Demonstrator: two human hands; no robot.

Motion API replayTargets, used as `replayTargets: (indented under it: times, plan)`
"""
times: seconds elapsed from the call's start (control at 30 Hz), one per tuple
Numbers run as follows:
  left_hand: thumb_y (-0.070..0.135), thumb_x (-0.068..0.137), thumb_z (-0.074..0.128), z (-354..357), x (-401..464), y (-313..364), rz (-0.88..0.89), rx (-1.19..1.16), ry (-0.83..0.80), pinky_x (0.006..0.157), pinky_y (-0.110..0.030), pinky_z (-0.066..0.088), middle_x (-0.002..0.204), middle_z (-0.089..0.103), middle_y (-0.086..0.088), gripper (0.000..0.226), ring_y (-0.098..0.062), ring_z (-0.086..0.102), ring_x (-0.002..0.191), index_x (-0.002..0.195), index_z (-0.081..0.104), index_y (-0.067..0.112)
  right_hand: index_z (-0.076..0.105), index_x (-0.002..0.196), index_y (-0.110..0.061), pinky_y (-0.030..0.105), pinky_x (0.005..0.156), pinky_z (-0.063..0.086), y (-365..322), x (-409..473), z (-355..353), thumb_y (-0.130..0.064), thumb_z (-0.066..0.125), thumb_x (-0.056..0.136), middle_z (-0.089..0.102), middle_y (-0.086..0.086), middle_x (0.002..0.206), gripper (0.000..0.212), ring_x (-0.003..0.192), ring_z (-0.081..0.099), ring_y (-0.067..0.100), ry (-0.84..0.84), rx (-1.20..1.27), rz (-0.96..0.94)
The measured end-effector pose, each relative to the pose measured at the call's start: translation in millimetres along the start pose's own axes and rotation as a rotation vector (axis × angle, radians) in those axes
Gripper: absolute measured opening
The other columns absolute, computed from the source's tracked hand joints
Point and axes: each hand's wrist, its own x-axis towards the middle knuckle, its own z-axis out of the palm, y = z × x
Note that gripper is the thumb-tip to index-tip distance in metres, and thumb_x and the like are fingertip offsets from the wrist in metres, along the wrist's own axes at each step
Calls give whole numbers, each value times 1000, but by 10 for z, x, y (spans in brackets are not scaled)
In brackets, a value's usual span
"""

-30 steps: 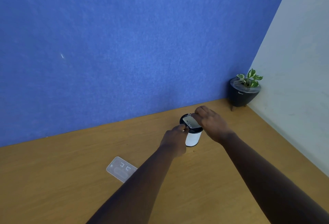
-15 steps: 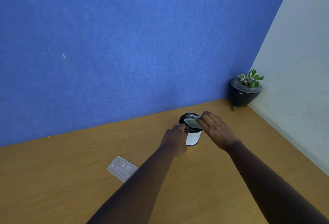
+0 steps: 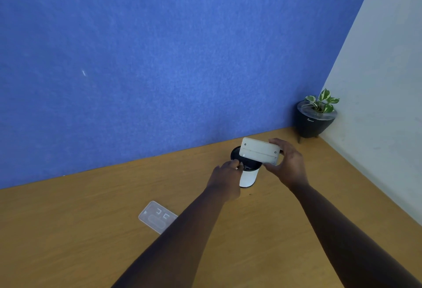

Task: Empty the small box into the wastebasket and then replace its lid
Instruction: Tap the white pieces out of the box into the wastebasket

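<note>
- Above the wastebasket's mouth: right hand [image 3: 288, 164], closed on one small box [image 3: 259, 151], held on edge, probably to tip contents out.
- Left hand [image 3: 225, 178]: fingers pinching the rim of one wastebasket [image 3: 247, 171], likely steadying it.
- One clear lid [image 3: 157, 217]: flat on the desk [image 3: 68, 230], well apart.
- One potted plant [image 3: 316, 116]: corner.

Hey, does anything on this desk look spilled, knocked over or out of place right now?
Nothing spilled or damaged. The small box, tipped over the wastebasket by the right hand, is lidless; its clear lid lies apart on the desk.
</note>
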Motion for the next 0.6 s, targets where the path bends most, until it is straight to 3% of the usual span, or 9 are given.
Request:
replayTargets:
  times: [0.13, 0.33, 0.47, 0.6]
  plan:
    - [7, 87, 53, -7, 6, -6, -4, -2, -6, 105, -38, 40, 148, 32, -4, 68, -22, 31, 138, 149, 24, 9, 56, 120, -3, 26, 86, 46, 45, -19, -12, 1, 82, 61, 61, 16, 121, 64, 106, 52, 15, -9, 44, 8]
    - [6, 87, 52, -17, 11, -7, -1, -12, -12, 101, -37, 43, 146, 34, -4, 66, -22, 34, 136, 148, 27, 9, 60, 114, 3, 46, 77, 59, 18, -15, -42, 9, 80, 58, 64, 23, 111, 61, 102, 60, 36, -87, -254, -329]
    - [8, 88, 53, -27, 19, -8, -4, 1, -15, 100, -37, 43, 145, 34, -4, 64, -22, 36, 134, 147, 29, 9, 63, 107, 7, 35, 75, 58, 30, -33, -39, 11, 79, 56, 68, 23, 101, 54, 104, 54, 27, -11, -424, -597]
    - [9, 88, 53, -28, 24, -8, -2, 16, -7, 100, -37, 43, 142, 38, -5, 59, -23, 38, 131, 144, 35, 9, 66, 105, 5, 37, 80, 57, 74, -110, -22, 5, 84, 53, 71, 21, 101, 55, 97, 67, 33, -85, -538, -670]
